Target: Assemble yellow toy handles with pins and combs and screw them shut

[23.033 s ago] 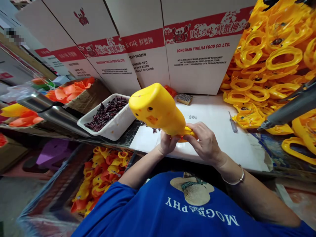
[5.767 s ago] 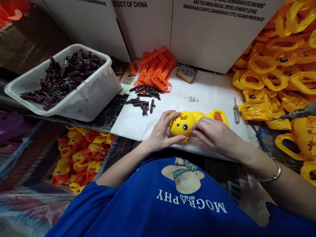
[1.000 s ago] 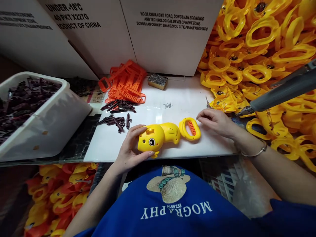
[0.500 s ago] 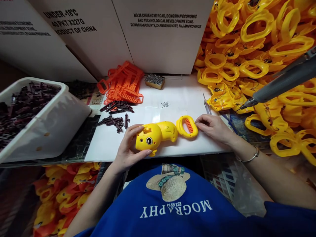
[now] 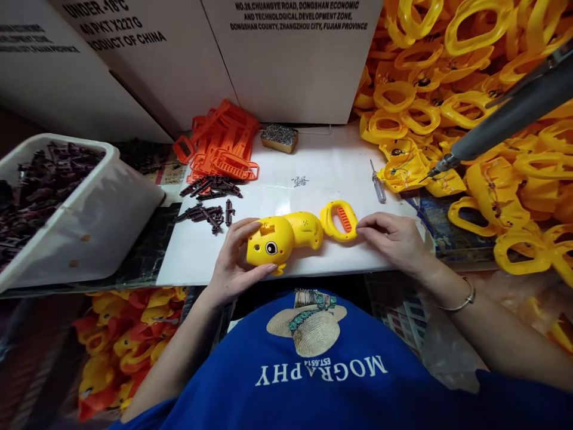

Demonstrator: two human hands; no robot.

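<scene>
A yellow duck-like toy (image 5: 293, 237) with a large printed eye lies on the white board (image 5: 331, 179). Its head end is gripped between the thumb and fingers of my left hand (image 5: 237, 257). At the toy's right end is a yellow ring handle with an orange ribbed insert (image 5: 344, 219). My right hand (image 5: 394, 239) is beside that ring, thumb and fingertips pinched together near its right edge; what they hold, if anything, is too small to make out. Small screws (image 5: 301, 181) lie loose on the board behind the toy.
Orange frames (image 5: 228, 143) and dark plastic parts (image 5: 206, 216) lie back left, near a white bin (image 5: 111, 221). A screw tin (image 5: 280, 137) stands behind. On the right are a small screwdriver (image 5: 378, 186), a hanging power driver (image 5: 501, 119) and heaped yellow shells (image 5: 474, 107).
The camera view has shifted slightly. My left hand keeps its hold on the toy, and my right hand stays pinched near the ring, its fingertips a little nearer the ring's lower right edge.
</scene>
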